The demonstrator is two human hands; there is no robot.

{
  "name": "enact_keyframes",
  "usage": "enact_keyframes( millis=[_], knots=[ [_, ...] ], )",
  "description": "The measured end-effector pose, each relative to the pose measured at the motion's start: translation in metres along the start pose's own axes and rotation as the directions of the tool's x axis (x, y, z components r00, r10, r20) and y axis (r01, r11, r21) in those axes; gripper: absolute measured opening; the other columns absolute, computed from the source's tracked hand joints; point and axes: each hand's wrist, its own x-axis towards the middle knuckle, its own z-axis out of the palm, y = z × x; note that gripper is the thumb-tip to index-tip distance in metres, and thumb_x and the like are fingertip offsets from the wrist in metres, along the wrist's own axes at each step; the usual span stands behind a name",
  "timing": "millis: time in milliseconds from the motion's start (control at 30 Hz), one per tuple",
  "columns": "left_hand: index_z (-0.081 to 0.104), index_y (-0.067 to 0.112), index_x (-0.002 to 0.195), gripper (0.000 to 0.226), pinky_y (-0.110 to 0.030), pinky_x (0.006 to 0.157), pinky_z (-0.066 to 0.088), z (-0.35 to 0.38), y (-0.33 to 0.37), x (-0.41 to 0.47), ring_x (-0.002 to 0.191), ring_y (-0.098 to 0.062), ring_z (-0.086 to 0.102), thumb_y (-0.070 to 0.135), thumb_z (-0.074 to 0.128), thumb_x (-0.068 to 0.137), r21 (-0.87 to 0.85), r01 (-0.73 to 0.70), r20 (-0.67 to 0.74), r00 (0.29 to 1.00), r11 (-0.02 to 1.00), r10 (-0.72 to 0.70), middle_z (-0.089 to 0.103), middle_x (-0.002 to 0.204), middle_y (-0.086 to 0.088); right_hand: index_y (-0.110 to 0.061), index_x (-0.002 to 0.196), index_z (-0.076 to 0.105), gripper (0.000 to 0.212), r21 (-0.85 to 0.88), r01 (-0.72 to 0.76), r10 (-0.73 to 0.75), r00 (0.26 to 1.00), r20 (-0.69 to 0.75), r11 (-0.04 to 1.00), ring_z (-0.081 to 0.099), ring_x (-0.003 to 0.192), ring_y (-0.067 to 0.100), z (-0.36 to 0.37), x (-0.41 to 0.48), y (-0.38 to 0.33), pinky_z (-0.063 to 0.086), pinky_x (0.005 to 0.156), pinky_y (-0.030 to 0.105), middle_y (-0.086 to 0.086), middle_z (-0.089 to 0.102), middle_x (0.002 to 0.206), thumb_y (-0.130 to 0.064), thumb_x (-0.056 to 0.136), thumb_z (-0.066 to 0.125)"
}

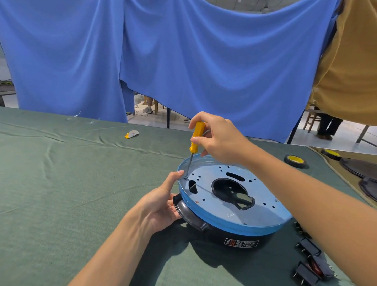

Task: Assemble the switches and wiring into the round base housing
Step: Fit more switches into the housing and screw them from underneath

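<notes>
The round base housing is black with a blue-filmed metal plate on top, lying on the green cloth. My right hand grips a yellow-handled screwdriver, held nearly upright with its tip at a hole on the plate's far-left edge. My left hand holds the housing's left rim by the black handle, thumb up beside the screwdriver tip. Several black rocker switches lie on the cloth at the lower right, partly hidden by my right forearm.
The green-covered table spreads left and forward. A small yellow and grey scrap lies far off. A black and yellow tape roll sits right of the housing, with dark round covers beyond. Blue and tan curtains hang behind.
</notes>
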Motion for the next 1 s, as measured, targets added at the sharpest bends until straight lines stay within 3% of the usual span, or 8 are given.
enact_keyframes(
  millis=[100, 233, 300, 367, 500, 667, 833, 1000],
  knots=[
    [0.059, -0.01, 0.122, 0.068, -0.039, 0.064, 0.06, 0.0, 0.0, 0.0, 0.084, -0.034, 0.069, 0.04, 0.075, 0.079, 0.002, -0.005, -0.001, 1.0, 1.0, 0.005, 0.068, 0.111, -0.024, -0.021, 0.091, 0.056, 0.007, -0.185, -0.036, 0.046, 0.998, 0.049, 0.982, 0.059, 0.092, 0.031, -0.003, 0.006, -0.008, 0.054, 0.079, 0.042, 0.008, 0.063, 0.09, -0.015, 0.091, 0.06],
    [0.06, -0.01, 0.12, 0.066, -0.039, 0.062, 0.061, -0.001, -0.001, 0.002, 0.08, -0.034, 0.07, 0.04, 0.075, 0.079, 0.004, -0.014, -0.002, 1.0, 1.0, 0.014, 0.069, 0.102, -0.023, -0.016, 0.085, 0.057, 0.009, -0.442, -0.038, 0.085, 0.993, 0.086, 0.896, 0.046, 0.086, 0.023, -0.001, 0.017, -0.023, 0.035, 0.071, 0.031, -0.006, 0.046, 0.074, -0.023, 0.091, 0.056],
    [0.06, -0.01, 0.119, 0.067, -0.039, 0.063, 0.061, -0.002, -0.001, 0.002, 0.079, -0.034, 0.07, 0.039, 0.076, 0.077, 0.007, -0.022, -0.01, 1.0, 1.0, 0.022, 0.07, 0.1, -0.023, -0.011, 0.081, 0.054, 0.014, -0.477, -0.093, 0.141, 0.988, 0.066, 0.874, 0.041, 0.075, 0.023, 0.001, 0.023, -0.027, 0.031, 0.063, 0.031, -0.002, 0.041, 0.073, -0.022, 0.089, 0.056],
    [0.06, -0.01, 0.119, 0.069, -0.039, 0.062, 0.06, -0.002, -0.001, 0.002, 0.079, -0.034, 0.071, 0.039, 0.077, 0.074, 0.014, -0.028, -0.01, 1.0, 1.0, 0.028, 0.071, 0.1, -0.023, -0.013, 0.07, 0.039, 0.022, -0.484, -0.181, 0.225, 0.974, 0.034, 0.856, 0.035, 0.063, 0.021, 0.002, 0.028, -0.028, 0.028, 0.053, 0.03, 0.003, 0.037, 0.073, -0.019, 0.087, 0.053],
    [0.059, -0.01, 0.119, 0.069, -0.039, 0.062, 0.06, -0.003, -0.002, 0.002, 0.08, -0.035, 0.071, 0.039, 0.078, 0.073, 0.013, -0.029, -0.003, 1.0, 0.999, 0.029, 0.07, 0.106, -0.025, -0.015, 0.068, 0.034, 0.026, -0.533, -0.241, 0.3, 0.953, 0.027, 0.811, 0.034, 0.058, 0.019, -0.003, 0.034, -0.027, 0.026, 0.05, 0.029, 0.003, 0.039, 0.074, -0.017, 0.086, 0.051],
    [0.058, -0.009, 0.12, 0.069, -0.041, 0.066, 0.061, -0.003, -0.003, 0.003, 0.086, -0.036, 0.071, 0.041, 0.077, 0.076, 0.008, -0.03, -0.002, 1.0, 1.0, 0.03, 0.069, 0.113, -0.026, -0.013, 0.066, 0.041, 0.024, -0.578, -0.146, 0.288, 0.944, 0.162, 0.803, 0.033, 0.057, 0.021, -0.01, 0.038, -0.028, 0.028, 0.05, 0.027, 0.003, 0.041, 0.067, -0.018, 0.086, 0.054],
    [0.058, -0.009, 0.119, 0.069, -0.043, 0.07, 0.06, -0.003, -0.004, 0.005, 0.09, -0.037, 0.07, 0.042, 0.077, 0.077, -0.001, -0.042, -0.019, 0.999, 0.999, 0.042, 0.067, 0.117, -0.027, -0.019, 0.08, 0.061, 0.017, -0.613, 0.103, 0.179, 0.907, 0.381, 0.784, 0.046, 0.067, 0.008, -0.021, 0.038, -0.041, 0.034, 0.052, 0.027, -0.007, 0.054, 0.074, -0.033, 0.087, 0.067],
    [0.06, -0.009, 0.118, 0.068, -0.043, 0.07, 0.06, -0.003, -0.003, 0.004, 0.093, -0.038, 0.069, 0.042, 0.076, 0.077, 0.002, -0.035, -0.002, 0.999, 0.999, 0.035, 0.067, 0.116, -0.027, -0.027, 0.078, 0.064, 0.011, -0.543, 0.123, 0.178, 0.866, 0.468, 0.83, 0.058, 0.068, 0.011, -0.024, 0.044, -0.045, 0.039, 0.053, 0.025, -0.005, 0.062, 0.078, -0.026, 0.081, 0.074]
  ],
)
